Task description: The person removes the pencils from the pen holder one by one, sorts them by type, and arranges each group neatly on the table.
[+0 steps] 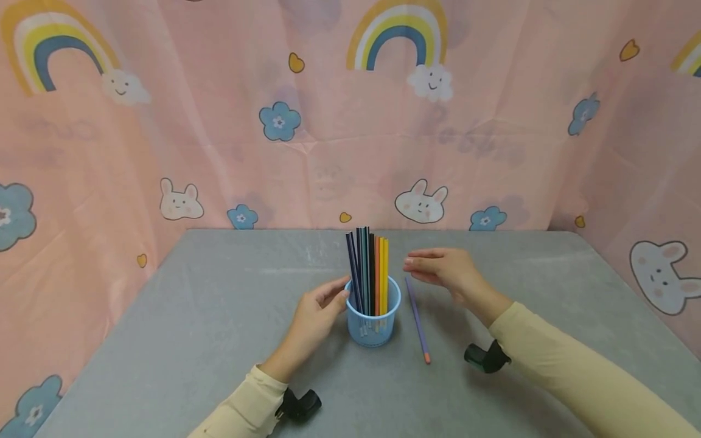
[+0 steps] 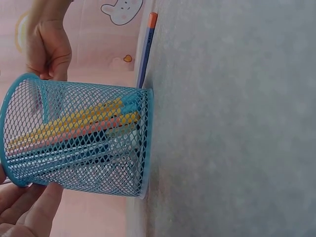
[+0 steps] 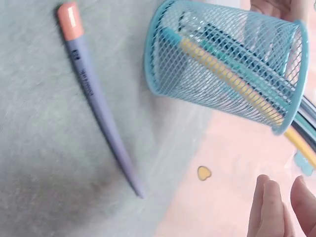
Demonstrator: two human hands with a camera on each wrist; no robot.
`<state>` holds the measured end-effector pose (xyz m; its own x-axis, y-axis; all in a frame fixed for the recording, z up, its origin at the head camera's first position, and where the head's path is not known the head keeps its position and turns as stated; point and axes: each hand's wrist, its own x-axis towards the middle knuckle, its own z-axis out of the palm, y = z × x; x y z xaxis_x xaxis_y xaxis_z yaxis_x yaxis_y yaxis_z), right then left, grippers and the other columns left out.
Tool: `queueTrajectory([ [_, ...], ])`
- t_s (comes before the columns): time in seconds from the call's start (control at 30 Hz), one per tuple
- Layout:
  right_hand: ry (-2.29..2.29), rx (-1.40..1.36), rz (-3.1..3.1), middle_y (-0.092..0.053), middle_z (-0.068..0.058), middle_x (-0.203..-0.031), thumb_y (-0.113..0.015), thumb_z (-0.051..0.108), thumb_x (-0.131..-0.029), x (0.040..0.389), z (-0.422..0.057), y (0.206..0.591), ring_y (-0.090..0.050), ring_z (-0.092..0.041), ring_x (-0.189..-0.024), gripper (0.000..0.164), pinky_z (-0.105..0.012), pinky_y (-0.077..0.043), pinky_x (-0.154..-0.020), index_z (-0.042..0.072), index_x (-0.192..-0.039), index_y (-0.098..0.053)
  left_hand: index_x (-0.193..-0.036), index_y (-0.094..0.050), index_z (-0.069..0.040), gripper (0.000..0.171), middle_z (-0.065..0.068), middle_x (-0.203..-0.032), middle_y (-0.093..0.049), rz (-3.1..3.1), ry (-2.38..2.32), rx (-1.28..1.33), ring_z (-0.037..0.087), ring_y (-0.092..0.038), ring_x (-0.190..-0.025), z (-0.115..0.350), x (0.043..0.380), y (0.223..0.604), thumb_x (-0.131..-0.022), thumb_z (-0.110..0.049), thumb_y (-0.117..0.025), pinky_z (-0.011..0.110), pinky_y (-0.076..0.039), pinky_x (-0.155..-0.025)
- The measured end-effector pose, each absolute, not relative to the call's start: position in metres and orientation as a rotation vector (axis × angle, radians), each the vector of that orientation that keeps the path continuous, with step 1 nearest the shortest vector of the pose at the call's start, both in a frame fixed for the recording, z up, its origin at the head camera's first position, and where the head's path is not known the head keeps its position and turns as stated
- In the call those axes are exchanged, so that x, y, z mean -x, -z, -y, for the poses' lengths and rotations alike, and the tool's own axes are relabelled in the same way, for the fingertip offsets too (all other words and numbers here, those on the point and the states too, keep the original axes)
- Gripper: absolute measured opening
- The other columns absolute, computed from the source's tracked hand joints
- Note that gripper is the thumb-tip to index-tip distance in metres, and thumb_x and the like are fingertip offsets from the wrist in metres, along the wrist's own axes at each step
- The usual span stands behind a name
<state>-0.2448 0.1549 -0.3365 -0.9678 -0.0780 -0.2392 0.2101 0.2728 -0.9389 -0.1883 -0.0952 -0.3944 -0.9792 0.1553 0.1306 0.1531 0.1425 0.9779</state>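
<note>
A light-blue mesh pencil cup (image 1: pixel 370 331) stands upright on the grey table with several pencils (image 1: pixel 366 267) in it, dark, teal, orange and yellow ones. My left hand (image 1: pixel 314 313) holds the cup at its left side near the rim, its fingers (image 2: pixel 43 207) against the mesh in the left wrist view. To the cup's right a purple pencil (image 1: pixel 418 322) with an orange end lies on the table, that end toward me. My right hand (image 1: pixel 446 272) hovers by the pencil's far tip, thumb and fingers (image 3: pixel 271 210) apart with nothing between them.
The grey table (image 1: pixel 219 340) reaches back to a pink curtain (image 1: pixel 328 170) printed with rainbows, rabbits and flowers. Black wrist cameras (image 1: pixel 487 357) hang under both sleeves.
</note>
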Motion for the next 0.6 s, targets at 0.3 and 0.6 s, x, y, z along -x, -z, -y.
queueTrajectory([
  [0.3,1.686,-0.084,-2.366,-0.067,-0.017,-0.129,-0.072,0.025,-0.092,0.239,-0.144,0.332,-0.068,-0.026,-0.116,0.045,-0.038,-0.055,-0.099,0.002,-0.130,-0.064,-0.138,-0.055,0.001,0.040,0.018,-0.141,-0.058,-2.384,-2.031,-0.332,0.031,-0.060,-0.127,0.095,0.188,0.395,-0.102,-0.015,-0.056,0.030,-0.055,-0.100],
  [0.6,1.692,-0.106,-2.339,-0.065,-0.016,-0.133,-0.074,0.026,-0.091,0.236,-0.133,0.327,-0.065,-0.029,-0.120,0.045,-0.035,-0.056,-0.098,0.005,-0.130,-0.065,-0.136,-0.057,0.002,0.037,0.019,-0.137,-0.061,-2.389,-2.062,-0.315,0.031,-0.063,-0.122,0.093,0.188,0.393,-0.101,-0.011,-0.056,0.027,-0.057,-0.097],
])
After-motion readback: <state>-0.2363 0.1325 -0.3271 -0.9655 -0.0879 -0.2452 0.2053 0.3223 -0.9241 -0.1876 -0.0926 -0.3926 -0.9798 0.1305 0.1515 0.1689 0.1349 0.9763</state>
